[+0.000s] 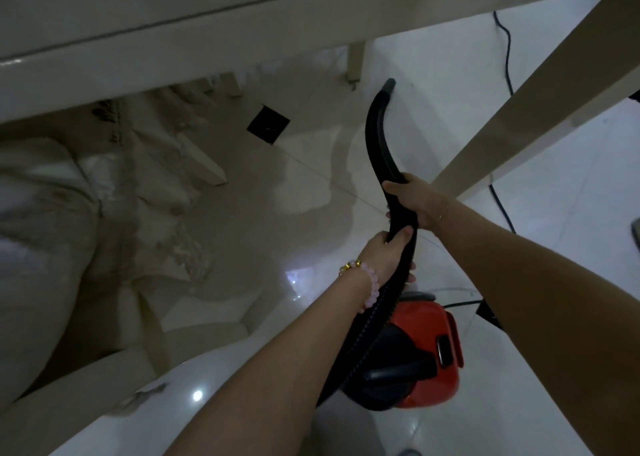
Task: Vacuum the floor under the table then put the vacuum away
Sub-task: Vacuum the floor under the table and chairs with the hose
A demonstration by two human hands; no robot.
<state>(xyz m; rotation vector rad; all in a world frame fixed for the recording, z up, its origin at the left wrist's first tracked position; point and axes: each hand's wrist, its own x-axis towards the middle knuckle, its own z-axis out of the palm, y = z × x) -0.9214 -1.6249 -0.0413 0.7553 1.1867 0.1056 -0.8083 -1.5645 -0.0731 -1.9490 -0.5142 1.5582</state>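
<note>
The right grip [417, 201] wraps fully round the black curved plastic vacuum wand [377, 136]. The left grip [384, 256] clasps it just below, by the ribbed hose. The wand's grey nozzle [388, 86] meets the glossy white tiled floor [433, 126] under the cream table [173, 29]. A wide sweep could knock the slanting near table leg [519, 116]. Pulling further may drag or tip the red canister vacuum [426, 344], or snag the dark cord [506, 53].
</note>
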